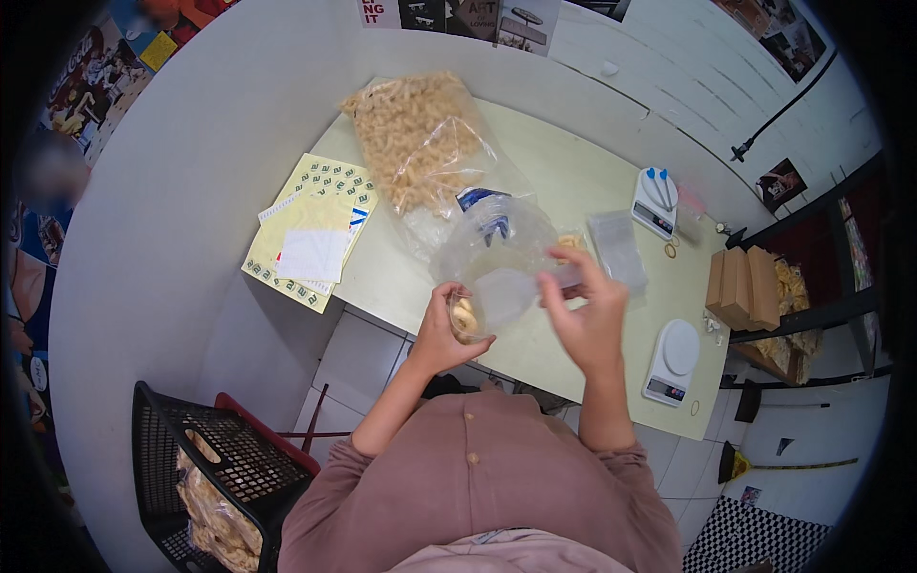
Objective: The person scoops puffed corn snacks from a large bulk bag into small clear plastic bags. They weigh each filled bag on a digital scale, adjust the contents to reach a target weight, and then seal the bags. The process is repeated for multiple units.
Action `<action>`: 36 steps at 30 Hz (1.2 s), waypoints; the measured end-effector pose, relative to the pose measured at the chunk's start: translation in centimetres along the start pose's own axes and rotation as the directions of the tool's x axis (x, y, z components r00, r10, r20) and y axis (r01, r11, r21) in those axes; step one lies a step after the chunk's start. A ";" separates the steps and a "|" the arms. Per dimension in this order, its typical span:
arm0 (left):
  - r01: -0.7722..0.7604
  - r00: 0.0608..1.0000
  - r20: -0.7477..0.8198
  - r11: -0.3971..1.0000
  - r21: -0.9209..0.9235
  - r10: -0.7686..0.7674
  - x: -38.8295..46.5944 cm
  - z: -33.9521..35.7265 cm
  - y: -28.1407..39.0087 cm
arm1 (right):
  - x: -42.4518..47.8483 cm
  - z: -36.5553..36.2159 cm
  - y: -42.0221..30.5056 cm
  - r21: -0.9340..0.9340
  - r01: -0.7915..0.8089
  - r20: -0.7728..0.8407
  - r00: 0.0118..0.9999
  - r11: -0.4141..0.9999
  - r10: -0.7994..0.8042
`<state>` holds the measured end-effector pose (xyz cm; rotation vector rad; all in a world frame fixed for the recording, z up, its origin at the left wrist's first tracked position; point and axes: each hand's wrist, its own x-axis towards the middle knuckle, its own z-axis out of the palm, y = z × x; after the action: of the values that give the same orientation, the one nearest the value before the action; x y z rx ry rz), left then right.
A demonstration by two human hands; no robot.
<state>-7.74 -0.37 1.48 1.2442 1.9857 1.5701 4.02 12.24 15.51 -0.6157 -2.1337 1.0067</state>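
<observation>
My left hand (pixel 448 333) curls around a small clear plastic pouch or cup with pale ring-shaped snacks (pixel 464 315) at its bottom. Just beyond it is a wide, translucent plastic bag or tub (pixel 462 240); its exact form is hard to make out. My right hand (pixel 591 308) is blurred at the right side of this plastic, thumb and forefinger apart. Whether it grips a plastic edge cannot be told. Behind lies a large clear bag of curled snacks (pixel 423 143). A small packet of snacks (pixel 569 240) shows past my right fingers.
Flat clear bags (pixel 617 251) lie to the right. One white digital scale (pixel 653 204) carries blue-ended tongs; another scale (pixel 673 362) stands nearer. Papers (pixel 311 254) overlap the table's left edge. Below left, a black plastic basket (pixel 236 451) holds bagged snacks. Cardboard boxes (pixel 738 286) stand right.
</observation>
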 end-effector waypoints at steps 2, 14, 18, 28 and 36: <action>-0.001 1.000 0.009 0.996 -0.091 0.002 0.0 -0.4 -0.5 | -0.1 -0.8 0.7 0.149 -0.102 -0.160 0.979 0.984 0.126; -0.012 0.994 0.088 0.876 -0.482 0.062 0.5 -3.1 -1.3 | -7.8 9.1 15.3 0.629 -0.261 -0.212 0.848 0.732 0.485; -0.012 0.980 0.173 0.891 -0.454 0.101 1.6 -3.0 0.1 | -7.4 9.9 14.2 0.152 -0.388 -0.077 0.912 0.909 0.402; -0.073 0.985 0.130 0.954 -0.291 0.115 2.4 3.3 2.9 | -7.3 3.4 5.9 0.308 -0.015 -0.066 0.997 0.951 0.037; 0.021 0.878 0.456 0.942 -0.336 0.143 3.6 6.9 4.7 | -9.8 -0.5 9.6 0.424 -0.265 -0.106 0.935 0.866 0.338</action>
<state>-2.94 6.78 4.29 1.3939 1.3246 1.3790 11.99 11.66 4.34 -0.8137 -1.6318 1.4593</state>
